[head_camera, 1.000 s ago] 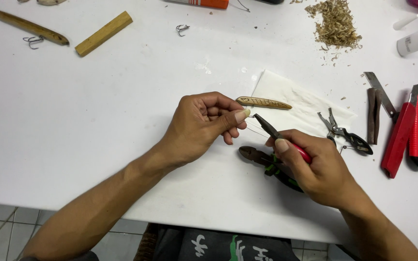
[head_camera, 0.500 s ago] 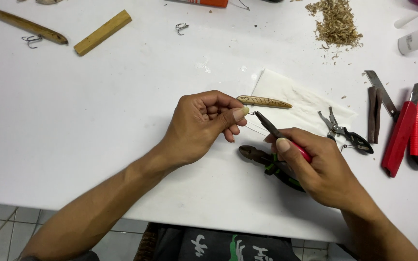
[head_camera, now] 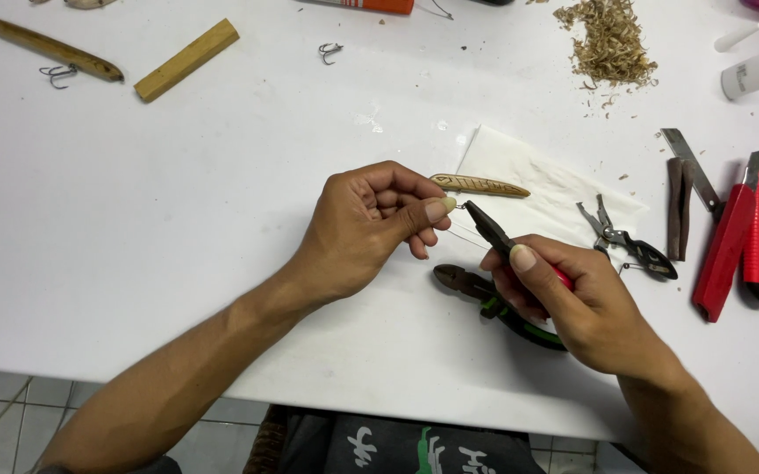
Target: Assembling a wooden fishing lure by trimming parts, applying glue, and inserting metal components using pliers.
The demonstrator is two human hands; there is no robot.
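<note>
My left hand [head_camera: 369,224] pinches a thin wire [head_camera: 465,235] between thumb and forefinger, just above the white table [head_camera: 221,219]. My right hand [head_camera: 572,303] grips red-handled needle-nose pliers [head_camera: 495,234], whose dark jaws meet the wire end at my left fingertips. A small carved wooden lure body [head_camera: 479,184] lies on a white paper towel [head_camera: 564,189] just beyond my left fingers. Green-handled pliers [head_camera: 485,298] lie on the table under my right hand, partly hidden.
Small split-ring pliers [head_camera: 625,241], a knife with a brown handle [head_camera: 680,189] and red utility knives [head_camera: 744,237] lie at the right. A wood-shavings pile [head_camera: 612,44] sits far right. A wooden block [head_camera: 186,60], a long wooden lure [head_camera: 42,44] and treble hooks [head_camera: 330,51] lie far left.
The pliers' jaws have moved slightly up and left, closer to my left fingertips. Otherwise both hands hold steady.
</note>
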